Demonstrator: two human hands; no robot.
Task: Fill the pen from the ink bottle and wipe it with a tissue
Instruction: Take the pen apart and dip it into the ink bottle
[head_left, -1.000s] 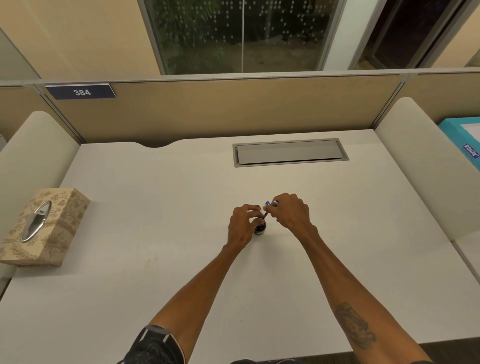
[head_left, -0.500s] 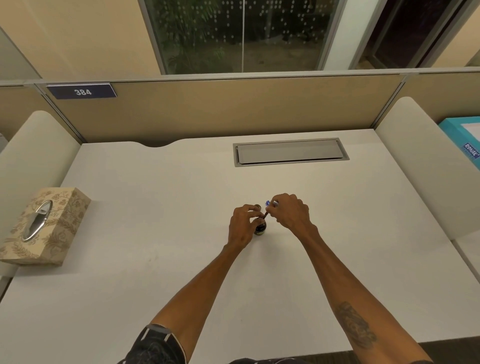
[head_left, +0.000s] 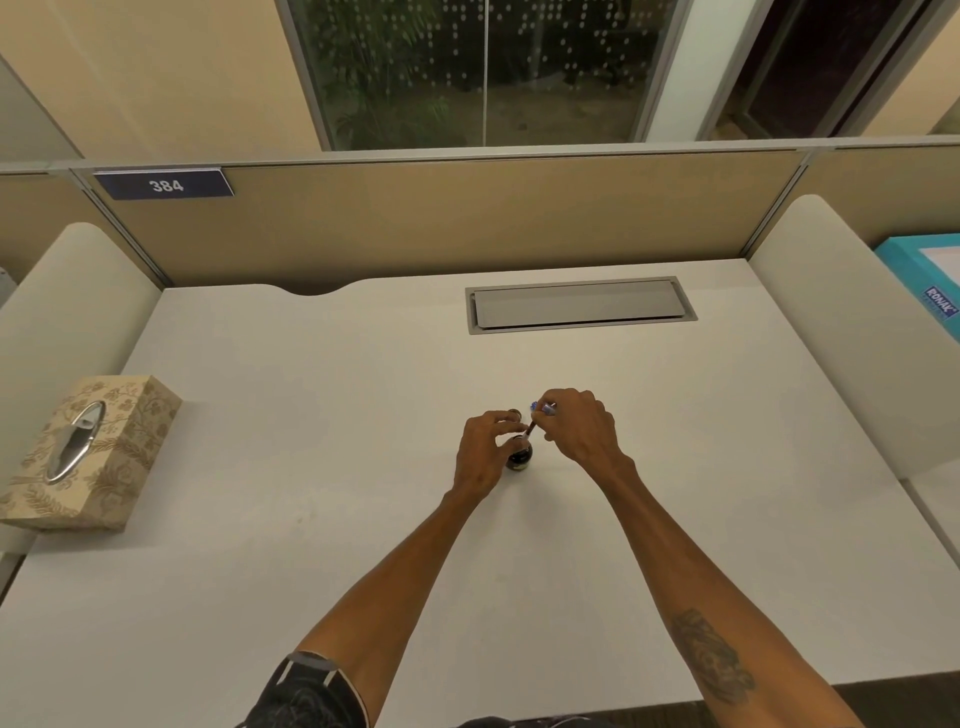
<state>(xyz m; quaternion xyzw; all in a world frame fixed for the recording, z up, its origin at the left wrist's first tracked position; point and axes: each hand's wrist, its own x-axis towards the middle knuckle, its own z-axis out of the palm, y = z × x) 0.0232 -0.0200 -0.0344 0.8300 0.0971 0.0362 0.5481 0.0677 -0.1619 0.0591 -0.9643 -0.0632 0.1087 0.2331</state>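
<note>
At mid-worktop we see almost nothing changed in the last second: our left hand still steadies the ink bottle, our right hand keeps the pen dipped, filling apparently continues, tissue box untouched at the left edge.

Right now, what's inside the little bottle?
The pen tip pokes down into the bottle, held by the right hand. The glass looks dark, likely ink. The left hand hides one side, so the level can't be seen.
</note>
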